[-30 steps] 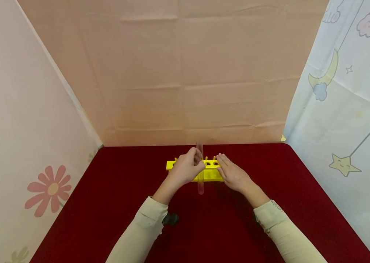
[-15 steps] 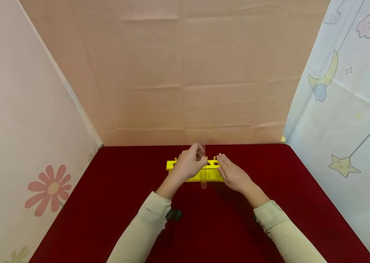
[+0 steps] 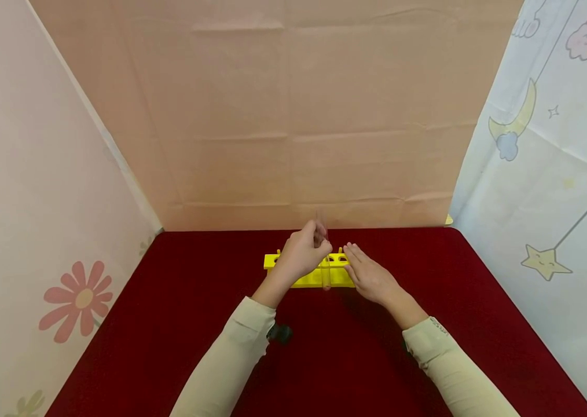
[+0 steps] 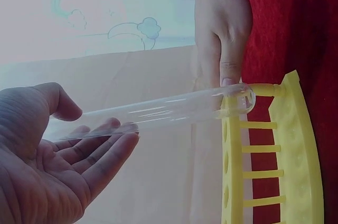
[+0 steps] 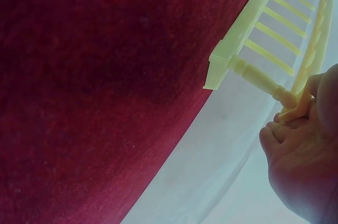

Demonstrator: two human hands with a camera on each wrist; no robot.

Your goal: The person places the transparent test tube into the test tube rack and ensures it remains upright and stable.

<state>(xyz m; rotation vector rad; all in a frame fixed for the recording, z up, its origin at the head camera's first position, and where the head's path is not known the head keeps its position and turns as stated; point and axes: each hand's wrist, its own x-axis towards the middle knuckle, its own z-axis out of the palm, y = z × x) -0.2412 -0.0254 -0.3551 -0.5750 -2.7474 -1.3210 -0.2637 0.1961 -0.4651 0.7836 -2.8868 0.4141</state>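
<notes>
A clear glass test tube (image 3: 326,279) is held in my left hand (image 3: 301,253), between the thumb and fingers. In the left wrist view the test tube (image 4: 169,109) points its rounded end toward the top plate of a yellow test tube rack (image 4: 300,155), near the end where my other hand is. From the head the tube looks nearly upright, overlapping the rack's front. My right hand (image 3: 375,281) grips the right end of the rack's top plate; the right wrist view has its thumb and fingers (image 5: 269,137) around that plate's end. Whether tube and rack touch cannot be told.
The rack (image 3: 270,260) stands on a dark red tabletop (image 3: 210,324), with several round holes along its top and short pegs behind. A tan sheet (image 3: 231,174) hangs behind the table. Printed curtains (image 3: 549,191) close off both sides.
My left hand has moved slightly right and away from me, lifting the test tube along the rack's front. The right hand and the rack have stayed in place.
</notes>
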